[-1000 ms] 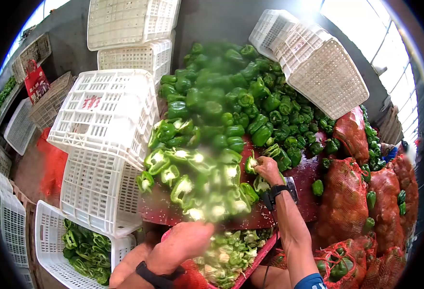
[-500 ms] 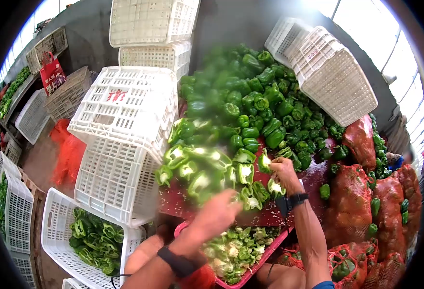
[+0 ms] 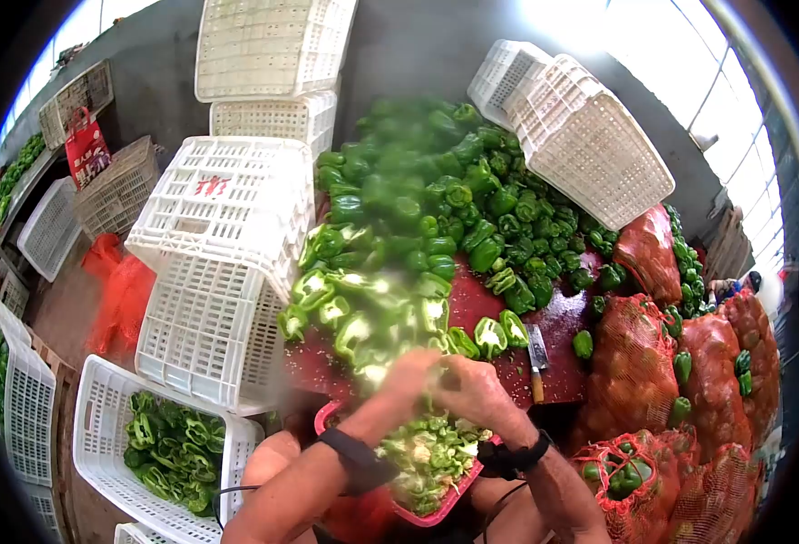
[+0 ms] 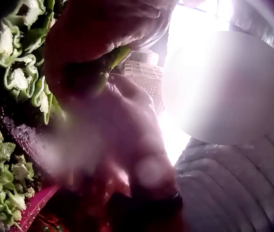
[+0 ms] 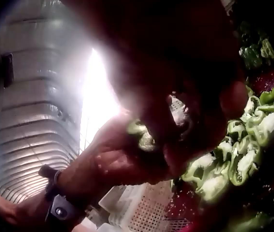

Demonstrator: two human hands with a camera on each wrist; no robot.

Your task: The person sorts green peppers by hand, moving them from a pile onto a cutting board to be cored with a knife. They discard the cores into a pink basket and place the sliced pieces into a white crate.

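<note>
My left hand (image 3: 409,381) and right hand (image 3: 479,394) meet at the front edge of the red table (image 3: 563,385), above a pink tub (image 3: 458,490) of pale green pepper cores (image 3: 418,453). Between them is a piece of green bell pepper (image 5: 146,141), mostly hidden by fingers. The left hand curls round this pepper in the left wrist view, while the right hand's bent fingers pinch at it. Just beyond the hands lie cut pepper halves (image 3: 490,337), white insides showing. A knife (image 3: 537,361) with a wooden handle lies to their right.
Whole green peppers (image 3: 472,208) are heaped at the back. Stacked white crates (image 3: 209,317) stand on the left, beside a crate of cut peppers (image 3: 100,435). Red mesh sacks (image 3: 631,372) crowd the right side. Another white crate (image 3: 590,136) leans behind the heap.
My right hand has left the pepper halves by the knife and come back left to the table's front edge. The left hand has moved forward, and both now meet around a pepper piece.
</note>
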